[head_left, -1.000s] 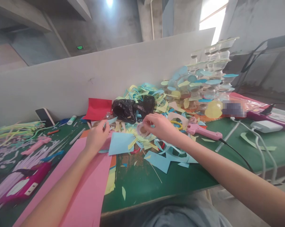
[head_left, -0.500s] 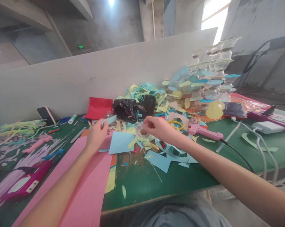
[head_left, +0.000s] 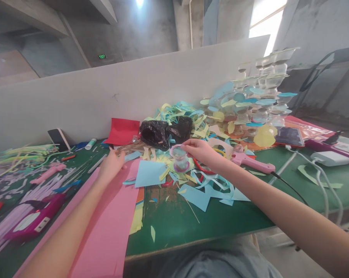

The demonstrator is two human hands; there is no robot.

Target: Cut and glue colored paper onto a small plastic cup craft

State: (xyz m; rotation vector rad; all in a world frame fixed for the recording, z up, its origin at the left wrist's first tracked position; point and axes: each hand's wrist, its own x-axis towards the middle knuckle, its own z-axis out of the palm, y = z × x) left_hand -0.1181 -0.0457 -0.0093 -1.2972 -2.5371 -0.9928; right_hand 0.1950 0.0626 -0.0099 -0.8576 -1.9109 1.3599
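Note:
My right hand (head_left: 198, 151) pinches the rim of a small clear plastic cup piece (head_left: 179, 156) with a pink ring at its base, upright over yellow and blue paper scraps. My left hand (head_left: 113, 164) hovers above the upper part of the pink sheet (head_left: 105, 224); its fingers are partly bent and apart, holding nothing visible. Beside it lies a small light-blue paper piece (head_left: 133, 156). Between the hands rests a light-blue square (head_left: 150, 173). Red-handled scissors (head_left: 202, 166) lie just under my right hand.
A pink glue gun (head_left: 253, 162) lies to the right, with stacked clear cups (head_left: 274, 81) behind. Black plastic (head_left: 154, 133), a red sheet (head_left: 122, 131) and paper strips line the back. A magenta power strip (head_left: 35, 220), purple strips and a phone (head_left: 58, 139) are at left.
My left hand has moved left and let go of the small light-blue paper. In my right hand, the clear cup piece now stands upright, its side visible.

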